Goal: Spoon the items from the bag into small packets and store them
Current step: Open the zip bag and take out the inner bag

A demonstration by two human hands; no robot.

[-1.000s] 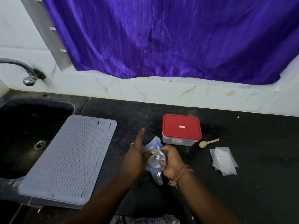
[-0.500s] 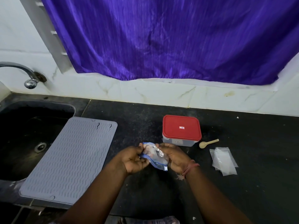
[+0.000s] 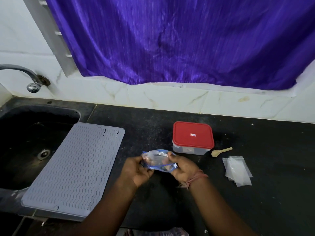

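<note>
Over the black tabletop (image 3: pixel 272 210), low and central in my view, I hold a clear blue-edged bag (image 3: pixel 159 160) between both hands, my left hand (image 3: pixel 137 171) pinching its end at 9 o'clock and my right hand (image 3: pixel 183 167) curled round its end at 3 o'clock. Just beyond the bag at 1 o'clock stands a red-lidded container (image 3: pixel 193 137), a small wooden spoon (image 3: pixel 220 151) lying at its 4 o'clock. Clear small packets (image 3: pixel 237 170) lie at the bag's 3 o'clock, and a grey ribbed mat (image 3: pixel 73 169) at its 9 o'clock overlaps the sink (image 3: pixel 25 133).

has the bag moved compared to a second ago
Yes. The bag, held between the left hand and right hand, has turned from hanging upright to lying flat and stretched sideways, still just in front of the red-lidded container.
</note>
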